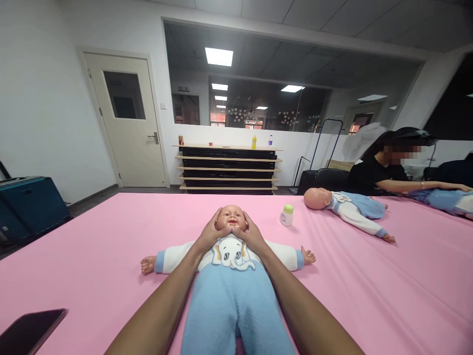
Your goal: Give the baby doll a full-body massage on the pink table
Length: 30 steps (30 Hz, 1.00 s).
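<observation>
A baby doll (236,296) lies on its back on the pink sheet, head away from me and arms stretched out sideways. It wears a blue and white outfit with an elephant on the chest. My left hand (210,234) cups the left side of its head, fingers up along the cheek. On the opposite side my right hand (254,235) holds the head the same way. Both thumbs meet at the chin, just under the doll's mouth. Behind the right forearm, part of the doll's sleeve is hidden.
A white bottle with a green cap (287,215) stands beyond the doll. Another baby doll (354,204) lies to the right, near a person in black (380,167) whose hand touches a further doll (439,199). A phone (31,331) rests on the pink sheet (103,236) at lower left.
</observation>
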Tool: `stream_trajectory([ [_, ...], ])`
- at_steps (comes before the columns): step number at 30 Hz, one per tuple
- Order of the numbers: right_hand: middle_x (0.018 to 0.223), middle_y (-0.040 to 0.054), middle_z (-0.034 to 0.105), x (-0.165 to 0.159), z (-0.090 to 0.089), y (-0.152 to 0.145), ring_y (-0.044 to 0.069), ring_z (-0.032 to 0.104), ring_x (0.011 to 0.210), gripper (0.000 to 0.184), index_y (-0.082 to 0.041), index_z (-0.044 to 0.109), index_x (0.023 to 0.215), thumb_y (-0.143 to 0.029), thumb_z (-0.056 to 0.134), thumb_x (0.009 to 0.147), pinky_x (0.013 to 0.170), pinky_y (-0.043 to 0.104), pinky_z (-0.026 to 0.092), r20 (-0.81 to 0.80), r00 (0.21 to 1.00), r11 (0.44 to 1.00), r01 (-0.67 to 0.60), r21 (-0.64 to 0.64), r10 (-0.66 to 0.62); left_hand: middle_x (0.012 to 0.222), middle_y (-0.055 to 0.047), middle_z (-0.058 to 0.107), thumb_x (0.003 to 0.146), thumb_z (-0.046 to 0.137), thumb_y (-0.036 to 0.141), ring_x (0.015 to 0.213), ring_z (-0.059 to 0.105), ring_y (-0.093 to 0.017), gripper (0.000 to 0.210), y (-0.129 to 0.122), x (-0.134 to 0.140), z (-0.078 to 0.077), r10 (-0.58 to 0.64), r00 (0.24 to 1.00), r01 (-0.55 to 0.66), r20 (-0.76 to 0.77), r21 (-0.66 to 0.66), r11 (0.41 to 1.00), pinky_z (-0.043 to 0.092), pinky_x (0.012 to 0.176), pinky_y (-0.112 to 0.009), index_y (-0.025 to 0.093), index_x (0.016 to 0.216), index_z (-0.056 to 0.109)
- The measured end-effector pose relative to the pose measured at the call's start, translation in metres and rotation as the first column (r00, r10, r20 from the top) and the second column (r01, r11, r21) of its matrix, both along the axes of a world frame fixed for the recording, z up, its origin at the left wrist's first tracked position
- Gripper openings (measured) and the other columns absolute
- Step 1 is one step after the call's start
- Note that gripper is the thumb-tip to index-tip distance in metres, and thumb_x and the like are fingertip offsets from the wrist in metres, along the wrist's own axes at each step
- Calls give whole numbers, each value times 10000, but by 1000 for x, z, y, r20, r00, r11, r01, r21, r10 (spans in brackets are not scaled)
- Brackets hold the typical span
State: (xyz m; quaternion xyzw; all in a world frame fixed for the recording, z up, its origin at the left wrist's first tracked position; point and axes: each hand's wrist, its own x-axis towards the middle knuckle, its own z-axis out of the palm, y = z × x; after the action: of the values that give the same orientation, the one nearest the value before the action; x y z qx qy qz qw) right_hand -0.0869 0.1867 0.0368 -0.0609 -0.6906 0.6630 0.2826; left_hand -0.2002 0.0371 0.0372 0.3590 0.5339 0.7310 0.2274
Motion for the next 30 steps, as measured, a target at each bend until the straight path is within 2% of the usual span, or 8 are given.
stream_trajectory([
  [3,1411,87,460,4,6,-3,276,450,1291,909,-204,391,1427,-403,797,638,1078,423,374,-2,1000,1000,-1,29,1,1511,-77,341,655,809,307,1363,351,-298,984,-2,1,2,-1,1000,1,-5,1,1000,359,1094,-374,257,1478,272],
  [9,1342,105,531,4,11,-5,289,542,1193,643,-201,522,1335,-515,634,786,982,445,465,-37,999,991,-43,-130,38,1471,-112,402,816,621,480,1296,451,-293,783,1,1,3,-20,999,19,35,15,1000,416,1049,-395,220,1474,286],
  [12,1393,87,481,5,11,-5,271,498,1245,780,-207,456,1381,-459,741,700,1034,409,427,-13,1000,1000,-2,-24,2,1455,-104,427,699,774,370,1299,445,-293,929,1,4,6,11,1000,-11,10,-6,1000,403,1060,-378,231,1473,281],
  [15,1386,92,487,7,12,-7,265,498,1242,879,-195,415,1403,-412,793,640,1039,385,423,7,1000,1000,-3,26,2,1448,-114,433,637,821,338,1278,464,-313,1004,0,7,8,18,1000,-18,2,-25,1000,409,1051,-398,224,1474,279],
  [18,1322,93,546,5,13,-8,245,561,1161,836,-171,434,1382,-424,775,662,995,358,457,-30,997,998,-67,-9,67,1473,-122,396,668,789,399,1298,438,-322,965,0,4,7,15,999,-13,36,-35,999,381,1072,-406,217,1471,286],
  [21,1346,90,523,2,10,-4,228,530,1197,793,-149,425,1386,-460,725,720,1015,342,439,-25,999,998,-48,-47,47,1487,-80,384,771,661,510,1312,426,-298,797,3,-8,-1,55,998,-51,38,-95,994,413,1046,-397,278,1453,319],
  [25,1372,66,499,9,14,-4,224,502,1230,871,-184,385,1414,-477,765,687,1033,343,425,8,999,999,-38,-15,38,1504,-51,359,651,792,443,1302,436,-285,973,5,-15,-6,74,994,-89,-81,-197,976,433,1029,-361,330,1462,267],
  [30,1341,48,527,21,24,-11,234,508,1224,896,-216,420,1393,-467,811,627,1034,350,428,14,999,998,-39,40,39,1499,-50,368,663,777,469,1281,461,-255,988,-1,-1,7,73,994,-91,-80,-254,963,465,987,-323,348,1471,221],
])
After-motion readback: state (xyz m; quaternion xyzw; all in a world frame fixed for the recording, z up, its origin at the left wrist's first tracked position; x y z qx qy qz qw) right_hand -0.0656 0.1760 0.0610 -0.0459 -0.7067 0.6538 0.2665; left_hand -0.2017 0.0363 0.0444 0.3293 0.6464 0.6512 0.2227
